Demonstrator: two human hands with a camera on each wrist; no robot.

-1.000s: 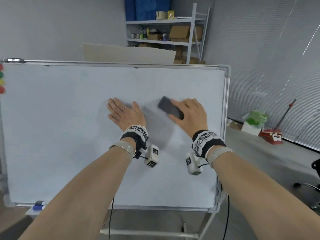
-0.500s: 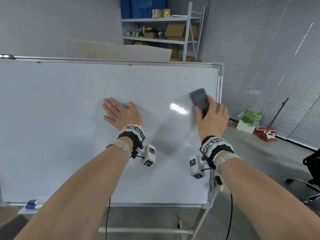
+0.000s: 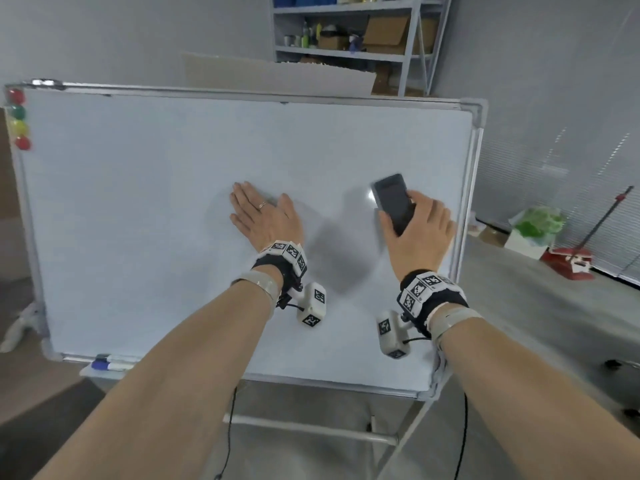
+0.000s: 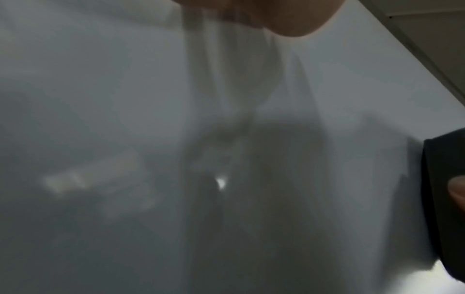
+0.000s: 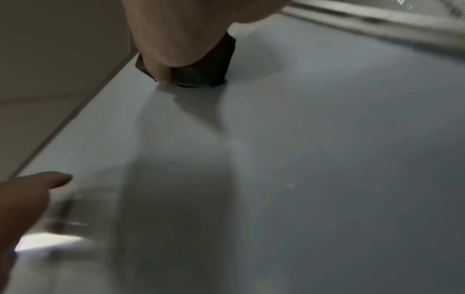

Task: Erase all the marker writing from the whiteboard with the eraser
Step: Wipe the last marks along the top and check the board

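Note:
The whiteboard (image 3: 145, 216) stands tilted on a metal stand, and I see no marker writing on it. My left hand (image 3: 263, 216) lies flat on the board near its middle, fingers straight. My right hand (image 3: 415, 233) grips the dark rectangular eraser (image 3: 393, 202) and presses it against the board's right part, near the frame. In the right wrist view the eraser (image 5: 201, 65) sits on the board under my fingers (image 5: 161, 73). The left wrist view shows the board surface and the eraser (image 4: 445, 199) at the right edge.
Several round coloured magnets (image 3: 19, 121) sit at the board's top left corner. Markers (image 3: 110, 363) lie on the tray at the lower left. A shelf with boxes (image 3: 349, 32) stands behind the board. A red broom and dustpan (image 3: 575, 258) rest on the floor at the right.
My right hand slid the eraser from the board's middle to its upper right edge, then back down and left a little. My left hand stayed flat on the board.

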